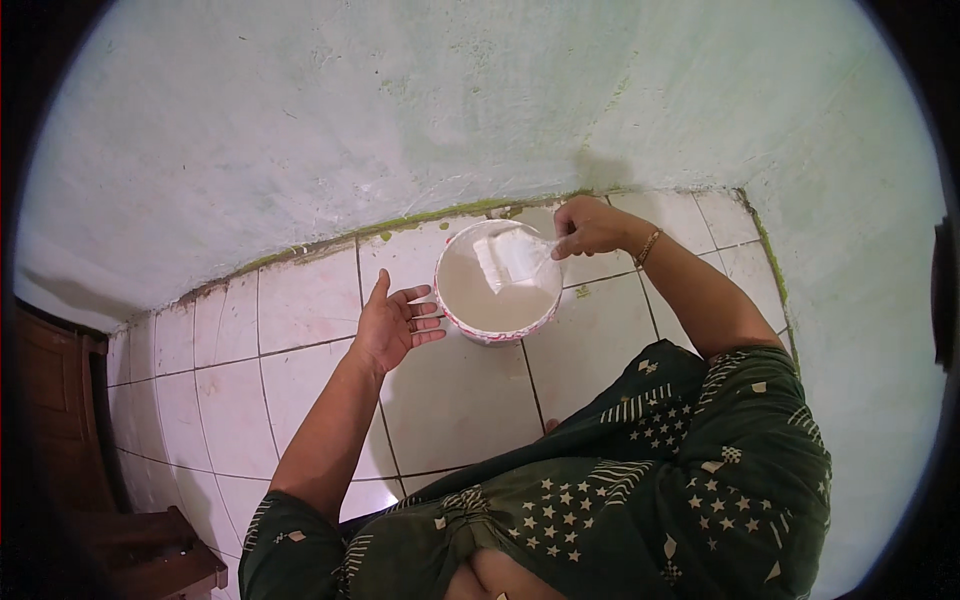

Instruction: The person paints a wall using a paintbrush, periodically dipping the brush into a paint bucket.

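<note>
A round white bucket [498, 336] with pink streaks on its rim stands on the tiles in front of me, holding pale whitish liquid. Pinched between the fingers of my right hand [588, 230], on the bucket's far right side, is the handle of a wide paintbrush [525, 255] coated in white. Its broad head is tilted over the liquid, inside the bucket's mouth; whether its lower edge touches the liquid, I cannot tell. My left hand [392, 325] is held palm up with spread fingers, just left of the rim, and holds nothing.
A pale green, patchy wall [400, 110] rises behind the bucket and meets another wall [860, 230] at the right corner. Yellow-green stains line the base. White tiles [310, 310] cover the floor. At the left are a brown wooden door [50, 385] and dark wooden furniture [165, 555].
</note>
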Demonstrator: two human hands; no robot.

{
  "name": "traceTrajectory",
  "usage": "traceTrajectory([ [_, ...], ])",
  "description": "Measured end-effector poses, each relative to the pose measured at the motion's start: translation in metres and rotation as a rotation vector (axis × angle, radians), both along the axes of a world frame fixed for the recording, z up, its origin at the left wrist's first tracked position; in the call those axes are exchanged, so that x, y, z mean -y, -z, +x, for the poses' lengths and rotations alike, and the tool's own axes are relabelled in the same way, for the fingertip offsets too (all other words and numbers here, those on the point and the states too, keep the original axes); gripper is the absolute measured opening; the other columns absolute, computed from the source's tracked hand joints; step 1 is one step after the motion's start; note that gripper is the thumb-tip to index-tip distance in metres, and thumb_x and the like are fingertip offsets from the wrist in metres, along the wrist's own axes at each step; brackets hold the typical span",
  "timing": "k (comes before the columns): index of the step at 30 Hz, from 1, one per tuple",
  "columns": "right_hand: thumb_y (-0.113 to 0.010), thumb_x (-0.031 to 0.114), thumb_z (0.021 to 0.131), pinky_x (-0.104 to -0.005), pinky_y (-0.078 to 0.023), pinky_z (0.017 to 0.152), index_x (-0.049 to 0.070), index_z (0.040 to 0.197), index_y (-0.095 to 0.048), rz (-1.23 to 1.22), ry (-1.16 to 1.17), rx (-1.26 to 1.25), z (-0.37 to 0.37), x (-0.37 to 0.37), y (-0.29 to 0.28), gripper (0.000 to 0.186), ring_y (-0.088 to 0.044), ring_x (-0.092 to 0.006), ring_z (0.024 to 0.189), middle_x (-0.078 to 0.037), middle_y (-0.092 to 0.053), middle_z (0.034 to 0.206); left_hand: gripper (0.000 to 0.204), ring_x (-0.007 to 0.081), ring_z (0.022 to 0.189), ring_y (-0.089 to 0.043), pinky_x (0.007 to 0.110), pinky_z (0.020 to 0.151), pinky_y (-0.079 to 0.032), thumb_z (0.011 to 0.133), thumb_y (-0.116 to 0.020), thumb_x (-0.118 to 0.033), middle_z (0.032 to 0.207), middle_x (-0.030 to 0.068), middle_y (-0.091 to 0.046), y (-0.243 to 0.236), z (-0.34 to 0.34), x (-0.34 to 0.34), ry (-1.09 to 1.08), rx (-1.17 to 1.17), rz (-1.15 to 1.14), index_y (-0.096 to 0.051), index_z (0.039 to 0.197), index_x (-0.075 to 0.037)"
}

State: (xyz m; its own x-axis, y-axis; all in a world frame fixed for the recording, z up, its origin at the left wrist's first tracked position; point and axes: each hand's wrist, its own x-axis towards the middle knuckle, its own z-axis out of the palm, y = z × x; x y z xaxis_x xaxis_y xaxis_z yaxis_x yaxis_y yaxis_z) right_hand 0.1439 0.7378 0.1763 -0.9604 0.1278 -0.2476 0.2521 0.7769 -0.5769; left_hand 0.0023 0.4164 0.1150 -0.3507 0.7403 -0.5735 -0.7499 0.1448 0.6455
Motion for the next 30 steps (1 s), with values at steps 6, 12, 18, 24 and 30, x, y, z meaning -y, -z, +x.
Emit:
traceTrajectory([
  [6,-0.071,0.021,0.078,-0.0247,-0.035,0.041,0.003,0.069,-0.058,-0.453,0.31,0.057,0.013,-0.028,-0.037,0.024,-0.047,-0.0108,0.044,-0.003,-0.051,0.055,0.083,0.0346,0.104,-0.052,0.045,0.091,-0.046,0.089,-0.045,-0.058,0.123,0.0257,-0.047,0.082,-0.018,0.029,0.161,-0.578,-0.544,-0.031,0.137,0.008],
  [12,-0.069,0.022,0.082,-0.0265,-0.033,0.039,0.002,0.07,-0.057,-0.357,0.584,0.104,0.02,-0.077,0.002,0.026,-0.043,-0.0115,0.042,-0.003,-0.048,0.053,0.12,0.0519,0.13,-0.029,0.049,0.105,-0.034,0.065,-0.071,-0.063,0.146,0.0354,-0.01,0.182,-0.024,0.107,0.832,-0.956,-1.088,-0.013,0.143,0.008],
  [18,-0.062,0.013,0.082,-0.0365,-0.047,0.05,0.0,0.068,-0.063,0.56,0.12,-0.027,0.019,-0.145,0.123,0.018,-0.058,-0.0231,0.052,-0.012,-0.059,0.059,0.147,0.0569,0.134,0.003,0.058,0.109,-0.019,0.052,-0.075,-0.071,0.147,0.0355,0.012,0.084,0.023,0.05,1.052,-0.77,-1.226,0.01,0.142,0.008],
  [24,-0.06,0.009,0.078,-0.0408,-0.052,0.065,0.002,0.071,-0.068,0.962,0.067,0.013,-0.004,-0.157,0.135,0.013,-0.065,-0.0304,0.066,-0.017,-0.065,0.069,0.148,0.0599,0.129,0.022,0.065,0.106,-0.007,0.05,-0.076,-0.071,0.145,0.0348,0.021,0.11,0.031,0.063,1.028,-0.813,-1.24,0.008,0.143,0.008],
  [30,-0.061,0.022,0.081,-0.0415,-0.049,0.061,-0.002,0.072,-0.065,0.193,0.692,-0.084,0.016,-0.129,0.007,0.026,-0.061,-0.0293,0.065,-0.018,-0.062,0.072,0.157,0.0586,0.127,0.027,0.069,0.104,-0.002,0.045,-0.079,-0.071,0.143,0.0351,0.026,0.097,0.036,0.06,1.153,-0.798,-1.245,0.017,0.14,0.008],
])
